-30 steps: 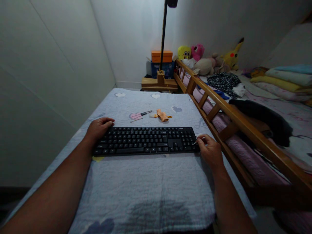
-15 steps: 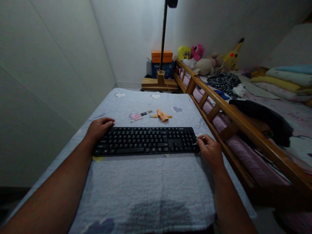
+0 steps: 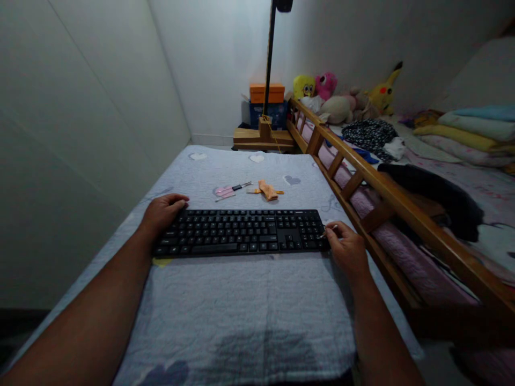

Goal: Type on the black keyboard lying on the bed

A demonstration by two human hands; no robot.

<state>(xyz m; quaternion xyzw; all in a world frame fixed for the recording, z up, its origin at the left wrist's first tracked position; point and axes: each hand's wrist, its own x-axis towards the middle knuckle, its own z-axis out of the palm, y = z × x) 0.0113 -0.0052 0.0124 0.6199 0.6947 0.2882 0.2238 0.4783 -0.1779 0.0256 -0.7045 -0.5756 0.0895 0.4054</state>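
Observation:
A black keyboard (image 3: 225, 231) lies flat across the patterned cloth (image 3: 249, 300). Round its left end curls my left hand (image 3: 163, 214), thumb toward the far corner; the fingers beneath are partly hidden. At the number pad, my right hand (image 3: 346, 244) pinches a thin cotton swab (image 3: 323, 235), its tip at the keys near the right edge. Beyond the keyboard lies a slim tool with a black grip and metal tip (image 3: 242, 186), with another cotton swab (image 3: 225, 198) close by. Right of these, an orange cloth (image 3: 267, 190) lies over a thin yellow-handled tool (image 3: 280, 192).
A wooden bed rail (image 3: 362, 171) runs along the right side, with bedding and plush toys (image 3: 338, 110) beyond. A wooden stand (image 3: 263, 138) with a dark pole and stacked boxes (image 3: 267, 93) is at the far end. A pale wall panel (image 3: 88, 134) rises on the left.
The swab's tip has shifted very slightly over the number pad keys. The keyboard and my left hand stay where they were.

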